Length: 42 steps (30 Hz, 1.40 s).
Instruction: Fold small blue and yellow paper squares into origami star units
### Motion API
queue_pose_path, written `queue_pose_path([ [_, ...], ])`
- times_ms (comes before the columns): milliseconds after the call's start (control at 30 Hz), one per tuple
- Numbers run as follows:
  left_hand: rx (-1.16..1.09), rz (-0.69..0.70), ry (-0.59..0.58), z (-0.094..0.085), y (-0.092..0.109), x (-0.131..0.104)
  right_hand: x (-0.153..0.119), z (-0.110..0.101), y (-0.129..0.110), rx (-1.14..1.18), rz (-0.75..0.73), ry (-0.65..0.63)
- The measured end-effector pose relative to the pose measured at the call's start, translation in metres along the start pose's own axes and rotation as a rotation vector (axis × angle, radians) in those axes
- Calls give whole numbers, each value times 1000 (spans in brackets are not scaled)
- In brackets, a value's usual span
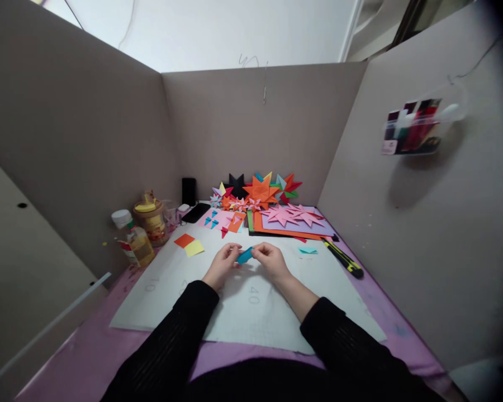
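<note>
A small blue piece of paper [245,255] is held above the white sheet between my two hands. My left hand [224,263] pinches its left end, and my right hand [272,260] grips its upper right corner. How far the paper is folded is too small to tell. To the left lie an orange paper square [184,240] and a yellow paper square [194,248], edges meeting. A folded turquoise paper [308,250] rests to the right of my right hand. Small folded blue pieces [212,221] lie on pink paper beyond my hands.
Paper stars [262,191] stand along the back wall, with pink stars [281,214] on stacked coloured sheets. A yellow-black box cutter [344,259] lies at right. Bottles [136,243] and a lidded jar [151,223] stand at left, near a black phone [196,213]. Grey partitions surround the table.
</note>
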<state>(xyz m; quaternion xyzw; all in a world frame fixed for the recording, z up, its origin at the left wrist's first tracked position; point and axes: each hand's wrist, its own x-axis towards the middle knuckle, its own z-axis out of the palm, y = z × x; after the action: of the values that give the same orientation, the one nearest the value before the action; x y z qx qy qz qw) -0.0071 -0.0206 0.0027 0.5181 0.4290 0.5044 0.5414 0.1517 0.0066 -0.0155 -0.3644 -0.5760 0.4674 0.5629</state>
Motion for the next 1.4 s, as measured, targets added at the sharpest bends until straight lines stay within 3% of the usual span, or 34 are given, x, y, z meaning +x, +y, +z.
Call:
queue_pose_path([
  [167,144,68,-59,5,-6,0,-2,2,-2,-47,-2,7],
  [433,183,56,45,11,-9,4,0,8,-3,32,-7,72],
  [667,225,130,86,8,-9,5,0,3,-4,-83,8,-14],
  [1033,109,150,76,9,-7,4,0,2,-5,-97,6,50],
  [1233,102,206,151,9,-3,2,2,1,0,24,6,104],
  [1400,169,157,207,11,-2,1,2,8,3,187,29,151],
])
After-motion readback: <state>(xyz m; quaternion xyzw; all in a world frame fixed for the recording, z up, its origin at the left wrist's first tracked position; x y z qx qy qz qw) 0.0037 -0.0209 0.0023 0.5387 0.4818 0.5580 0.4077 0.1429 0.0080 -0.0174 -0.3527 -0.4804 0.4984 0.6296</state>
